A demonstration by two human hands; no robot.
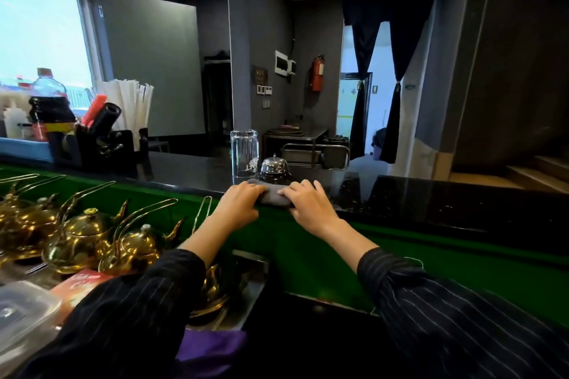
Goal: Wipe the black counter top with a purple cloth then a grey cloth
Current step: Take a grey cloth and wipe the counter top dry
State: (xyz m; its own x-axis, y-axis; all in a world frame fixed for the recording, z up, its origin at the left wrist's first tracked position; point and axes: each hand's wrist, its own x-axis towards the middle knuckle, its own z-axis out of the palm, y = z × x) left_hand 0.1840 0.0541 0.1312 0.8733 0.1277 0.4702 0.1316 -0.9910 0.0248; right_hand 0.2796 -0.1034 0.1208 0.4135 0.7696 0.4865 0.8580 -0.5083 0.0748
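Note:
A folded grey cloth point(272, 195) lies on the near edge of the glossy black counter top point(431, 200). My left hand point(240, 201) grips its left end with curled fingers. My right hand point(309, 204) holds its right end, fingers bent over the cloth. A purple cloth point(212, 344) lies low in the view, below my left sleeve, on the lower work surface.
An upturned clear glass point(244, 152) and a chrome service bell point(273, 167) stand just behind the cloth. A black caddy with straws point(104, 138) and a cola bottle point(49, 104) stand at far left. Brass teapots point(83, 231) crowd the lower shelf below the green ledge point(431, 252).

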